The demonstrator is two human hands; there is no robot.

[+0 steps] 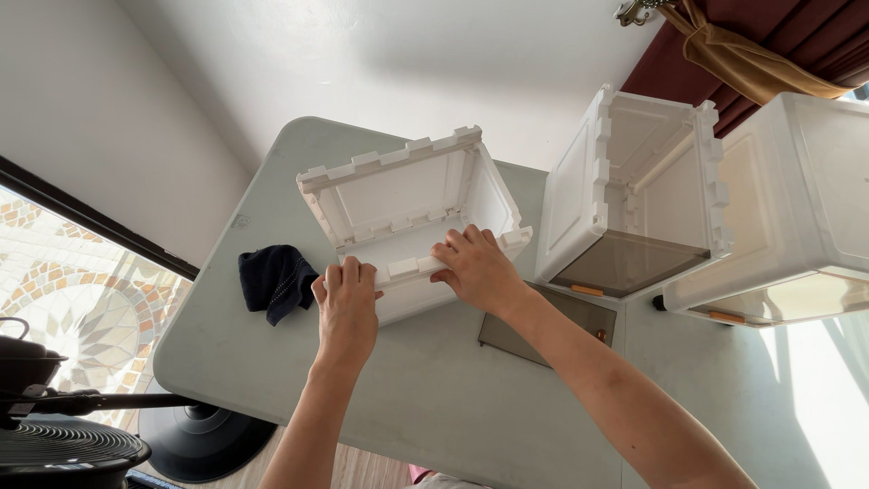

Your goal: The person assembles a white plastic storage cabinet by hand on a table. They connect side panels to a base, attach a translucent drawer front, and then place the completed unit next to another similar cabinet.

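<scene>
Both hands, left hand (pixel 347 303) and right hand (pixel 475 265), clamp fingers closed on the white box panel (pixel 398 269) at frame centre; next, press its notches home evenly.

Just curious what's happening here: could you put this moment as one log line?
left hand: pressing box near wall | right hand: gripping same wall | cloth: left of box | table: grey

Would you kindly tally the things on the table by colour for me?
White plastic storage boxes: 3 (one under both hands, one beside it, one at the right edge)
Dark blue cloth: 1
Smoky grey flat panel: 1
Total: 5
</scene>
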